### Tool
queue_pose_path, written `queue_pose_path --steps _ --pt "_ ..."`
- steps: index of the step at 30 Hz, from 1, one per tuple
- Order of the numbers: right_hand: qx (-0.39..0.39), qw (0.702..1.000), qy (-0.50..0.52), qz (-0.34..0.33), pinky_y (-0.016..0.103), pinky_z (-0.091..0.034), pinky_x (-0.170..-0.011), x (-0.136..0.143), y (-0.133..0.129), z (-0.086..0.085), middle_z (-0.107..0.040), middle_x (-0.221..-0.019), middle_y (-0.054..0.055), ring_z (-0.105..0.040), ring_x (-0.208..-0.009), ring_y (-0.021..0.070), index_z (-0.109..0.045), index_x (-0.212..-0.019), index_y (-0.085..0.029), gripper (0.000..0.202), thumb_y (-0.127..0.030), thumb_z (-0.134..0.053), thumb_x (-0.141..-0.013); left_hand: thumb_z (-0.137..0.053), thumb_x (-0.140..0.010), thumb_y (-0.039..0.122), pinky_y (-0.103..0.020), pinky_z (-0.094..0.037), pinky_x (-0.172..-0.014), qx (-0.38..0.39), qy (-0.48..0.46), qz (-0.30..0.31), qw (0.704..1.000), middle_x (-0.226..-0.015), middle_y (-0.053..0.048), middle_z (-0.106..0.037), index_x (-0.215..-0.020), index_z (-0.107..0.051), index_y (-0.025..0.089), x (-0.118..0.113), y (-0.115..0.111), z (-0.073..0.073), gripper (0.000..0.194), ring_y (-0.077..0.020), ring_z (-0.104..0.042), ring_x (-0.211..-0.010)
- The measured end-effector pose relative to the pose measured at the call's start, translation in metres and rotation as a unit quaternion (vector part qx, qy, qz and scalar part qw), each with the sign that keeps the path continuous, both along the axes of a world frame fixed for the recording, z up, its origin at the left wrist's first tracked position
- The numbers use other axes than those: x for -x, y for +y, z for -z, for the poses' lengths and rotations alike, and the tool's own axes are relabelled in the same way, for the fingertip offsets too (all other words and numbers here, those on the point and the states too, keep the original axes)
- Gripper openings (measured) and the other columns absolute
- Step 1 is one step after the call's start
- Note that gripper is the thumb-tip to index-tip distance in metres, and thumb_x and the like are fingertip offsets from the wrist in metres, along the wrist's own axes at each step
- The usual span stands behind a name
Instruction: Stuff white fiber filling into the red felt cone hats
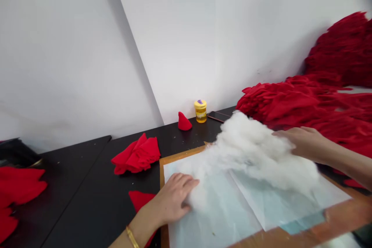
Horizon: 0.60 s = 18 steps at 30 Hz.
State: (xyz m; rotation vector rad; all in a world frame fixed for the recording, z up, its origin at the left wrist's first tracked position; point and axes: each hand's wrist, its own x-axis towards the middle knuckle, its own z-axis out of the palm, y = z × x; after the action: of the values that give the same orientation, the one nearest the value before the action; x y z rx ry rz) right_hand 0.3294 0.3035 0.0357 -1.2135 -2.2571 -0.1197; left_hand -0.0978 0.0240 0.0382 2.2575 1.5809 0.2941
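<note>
A large, loose heap of white fiber stuffing (252,147) spreads over white paper sheets (226,217) laid on a brown board. My left hand (177,197) rests at the thin left edge of the fluff, its fingers slightly bent and the thumb apart from them. The fingertips touch wisps of stuffing. On the other side, my right hand (299,143) grips the right part of the heap, with some fingertips sunk into the fluff and hidden. Under my left wrist lies a piece of red fabric (141,199), partly covered by the arm.
A folded red fabric bundle (138,155), a small red cone (184,122), a yellow-lidded tub (200,111) and a phone (218,116) sit on the black table (81,178). Red pieces (290,104) pile up at right. More red fabric (20,190) lies far left. A white wall stands behind.
</note>
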Motion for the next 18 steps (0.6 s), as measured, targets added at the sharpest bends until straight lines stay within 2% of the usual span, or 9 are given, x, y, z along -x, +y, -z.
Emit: queue_pose_path --steps 1,4,6,7,9,12,13,15,18 --pt "0.009 0.999 -0.029 -0.018 0.044 -0.043 -0.079 0.0 -0.007 -0.003 -0.08 -0.094 0.016 -0.073 -0.087 0.0258 -0.082 -0.096 -0.02 0.022 -0.014 -0.068 -0.081 -0.066 -0.067 0.011 -0.056 -0.027 -0.117 0.008 -0.012 0.008 1.0 -0.143 -0.012 -0.057 -0.144 -0.051 0.027 0.0 -0.006 -0.005 0.08 -0.0359 -0.048 -0.133" --pt "-0.009 0.992 -0.095 -0.087 0.056 -0.041 -0.092 0.018 -0.045 -0.011 -0.067 -0.133 0.021 -0.064 -0.116 0.0388 -0.07 -0.127 -0.023 0.055 -0.026 -0.08 -0.073 -0.063 -0.068 0.009 -0.061 -0.017 -0.121 -0.024 -0.056 0.011 0.998 -0.143 -0.009 -0.06 -0.132 -0.062 0.029 0.007 -0.011 -0.022 0.067 -0.0366 -0.044 -0.14" --pt "-0.019 0.984 -0.081 -0.16 0.057 -0.039 -0.104 0.048 -0.081 -0.013 -0.061 -0.142 0.015 -0.056 -0.128 0.0364 -0.058 -0.14 -0.028 0.063 -0.029 -0.076 -0.08 -0.054 -0.07 0.003 -0.059 -0.024 -0.119 -0.088 -0.094 -0.025 0.991 -0.124 -0.006 -0.071 -0.107 -0.073 0.028 0.013 -0.004 -0.031 0.048 -0.033 -0.051 -0.134" --pt "-0.012 0.978 -0.064 -0.198 0.056 -0.041 -0.107 0.066 -0.099 -0.012 -0.061 -0.143 0.012 -0.056 -0.129 0.0344 -0.057 -0.141 -0.03 0.06 -0.028 -0.071 -0.083 -0.049 -0.071 0.002 -0.056 -0.03 -0.116 -0.121 -0.114 -0.054 0.985 -0.111 -0.006 -0.075 -0.096 -0.075 0.026 0.015 0.002 -0.035 0.044 -0.0307 -0.057 -0.127" --pt "0.037 0.97 -0.039 -0.238 0.052 -0.045 -0.107 0.108 -0.131 -0.005 -0.065 -0.138 0.009 -0.058 -0.127 0.0296 -0.057 -0.138 -0.029 0.048 -0.023 -0.058 -0.09 -0.044 -0.071 0.0 -0.051 -0.038 -0.112 -0.144 -0.128 -0.077 0.978 -0.109 -0.006 -0.075 -0.101 -0.073 0.026 0.016 0.013 -0.038 0.05 -0.0274 -0.061 -0.121" --pt "0.108 0.956 -0.038 -0.269 0.047 -0.053 -0.102 0.165 -0.16 0.016 -0.064 -0.139 0.009 -0.06 -0.126 0.0269 -0.055 -0.138 -0.023 0.052 -0.011 -0.051 -0.087 -0.048 -0.065 -0.001 -0.05 -0.029 -0.118 -0.096 -0.087 -0.008 0.992 -0.132 -0.005 -0.067 -0.127 -0.063 0.03 0.011 0.022 -0.031 0.071 -0.0275 -0.052 -0.134" --pt "0.111 0.956 -0.046 -0.269 0.046 -0.053 -0.102 0.18 -0.162 0.024 -0.062 -0.141 0.009 -0.06 -0.126 0.0269 -0.053 -0.14 -0.022 0.057 -0.008 -0.052 -0.085 -0.05 -0.063 -0.001 -0.051 -0.025 -0.12 -0.074 -0.054 0.009 0.996 -0.133 -0.005 -0.066 -0.129 -0.06 0.029 0.009 0.022 -0.026 0.074 -0.0284 -0.05 -0.135" --pt "0.105 0.958 -0.072 -0.257 0.049 -0.053 -0.101 0.197 -0.159 0.036 -0.069 -0.131 0.011 -0.064 -0.118 0.0303 -0.06 -0.133 -0.02 0.057 -0.003 -0.054 -0.079 -0.052 -0.064 -0.002 -0.055 -0.021 -0.119 -0.042 0.015 0.0 0.999 -0.121 -0.008 -0.069 -0.119 -0.063 0.026 0.008 0.017 -0.014 0.062 -0.0301 -0.055 -0.126" --pt "0.101 0.963 -0.091 -0.231 0.058 -0.052 -0.095 0.195 -0.143 0.042 -0.076 -0.105 0.014 -0.07 -0.1 0.0364 -0.074 -0.104 -0.019 0.038 -0.002 -0.054 -0.077 -0.052 -0.071 0.001 -0.055 -0.028 -0.113 -0.03 0.06 -0.044 0.997 -0.099 -0.008 -0.069 -0.095 -0.065 0.022 0.012 0.002 0.0 0.035 -0.0294 -0.059 -0.105"
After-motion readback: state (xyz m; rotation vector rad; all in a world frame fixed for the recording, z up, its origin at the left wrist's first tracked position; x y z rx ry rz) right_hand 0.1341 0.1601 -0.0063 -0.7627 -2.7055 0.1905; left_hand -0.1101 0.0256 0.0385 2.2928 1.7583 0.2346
